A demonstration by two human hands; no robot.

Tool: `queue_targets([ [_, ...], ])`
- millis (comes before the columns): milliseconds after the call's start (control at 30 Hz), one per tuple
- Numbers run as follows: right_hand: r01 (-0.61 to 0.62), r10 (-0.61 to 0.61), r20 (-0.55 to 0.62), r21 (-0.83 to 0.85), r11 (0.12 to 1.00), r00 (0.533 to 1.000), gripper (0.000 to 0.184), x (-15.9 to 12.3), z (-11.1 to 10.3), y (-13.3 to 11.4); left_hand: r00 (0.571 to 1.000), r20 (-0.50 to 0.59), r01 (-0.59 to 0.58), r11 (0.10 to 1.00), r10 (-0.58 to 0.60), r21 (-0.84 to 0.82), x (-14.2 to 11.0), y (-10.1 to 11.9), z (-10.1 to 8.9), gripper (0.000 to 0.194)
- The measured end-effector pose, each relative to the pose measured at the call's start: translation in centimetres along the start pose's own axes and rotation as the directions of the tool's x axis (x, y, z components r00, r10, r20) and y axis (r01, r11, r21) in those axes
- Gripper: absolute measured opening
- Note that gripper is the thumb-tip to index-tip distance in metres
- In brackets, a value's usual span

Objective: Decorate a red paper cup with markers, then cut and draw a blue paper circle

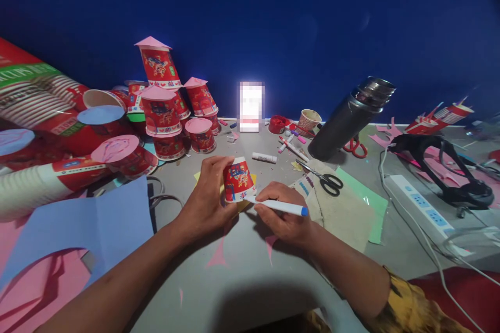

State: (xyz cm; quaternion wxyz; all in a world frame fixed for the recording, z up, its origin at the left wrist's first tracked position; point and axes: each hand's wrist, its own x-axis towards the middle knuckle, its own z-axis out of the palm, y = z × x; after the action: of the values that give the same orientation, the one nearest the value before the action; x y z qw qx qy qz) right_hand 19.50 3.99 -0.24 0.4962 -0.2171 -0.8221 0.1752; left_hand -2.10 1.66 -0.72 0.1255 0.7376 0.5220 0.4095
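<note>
In the middle of the view my left hand [211, 192] is wrapped round the left side of a red printed paper cup [239, 181], which is upside down and slightly tilted. My right hand [284, 210] grips a white marker pen [284, 206] with a blue end. The pen's tip points at the white band near the cup's rim; whether it touches I cannot tell. Under the cup, a yellow piece of paper [253, 183] partly shows. A white cap or marker [264, 158] lies on the table just beyond my hands.
Stacked red cups with pink paper tops [160, 109] stand at the left, near blue paper [97, 223]. To the right are black-handled scissors [330, 183], a dark flask [346, 119], green paper [378, 223] and a white power strip [424, 208] with cables. A lit screen [250, 106] stands at the back.
</note>
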Motion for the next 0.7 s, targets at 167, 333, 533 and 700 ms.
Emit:
queue_targets([
  [167, -0.02, 0.02, -0.003, -0.006, 1.0, 1.0, 0.004, 0.12, -0.15, -0.06, 1.0, -0.001, -0.014, 1.0, 0.014, 0.012, -0.04, -0.22, 0.04, 0.079],
  [333, -0.004, 0.004, 0.019, -0.014, 1.0, 1.0, 0.005, 0.06, -0.07, 0.05, 1.0, 0.012, -0.011, 1.0, 0.011, 0.023, -0.13, -0.38, 0.08, 0.079],
  [533, -0.016, 0.017, 0.019, -0.027, 1.0, 1.0, 0.005, 0.0, 0.19, 0.25, 0.999, 0.015, -0.045, 0.998, 0.045, 0.039, 0.0, -0.29, 0.04, 0.076],
  [700, -0.066, 0.066, -0.031, 0.011, 0.998, 0.997, 0.005, -0.12, -0.15, 0.39, 0.999, 0.015, -0.05, 0.998, 0.05, 0.032, -0.01, -0.46, -0.02, 0.08],
])
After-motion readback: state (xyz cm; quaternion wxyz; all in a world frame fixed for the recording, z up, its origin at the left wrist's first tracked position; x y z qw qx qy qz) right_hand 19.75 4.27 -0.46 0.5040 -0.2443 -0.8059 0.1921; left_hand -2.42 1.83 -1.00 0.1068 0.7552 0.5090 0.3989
